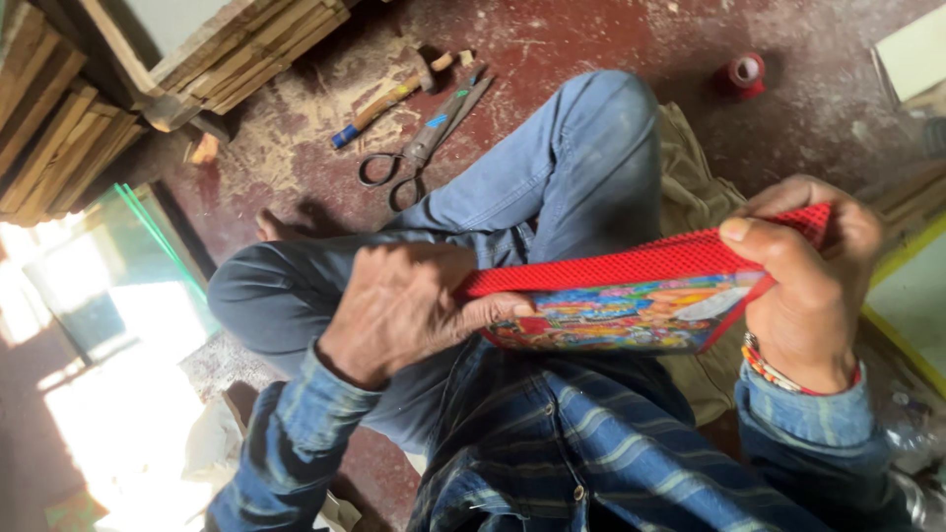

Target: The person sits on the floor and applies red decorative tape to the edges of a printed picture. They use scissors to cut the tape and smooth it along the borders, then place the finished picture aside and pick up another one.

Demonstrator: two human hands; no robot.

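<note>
I sit cross-legged on a red floor in blue jeans and a striped blue shirt. Both hands hold a flat framed picture over my lap; it has a red textured border and a bright multicoloured print on its face. My left hand grips its left end, thumb pressed on the print. At the right end, my right hand wraps over the red edge, with a beaded bracelet at the wrist.
Large scissors and a hammer lie on the floor beyond my knee. A roll of red tape sits at the far right. Stacked wooden strips fill the top left. A glass sheet lies at left.
</note>
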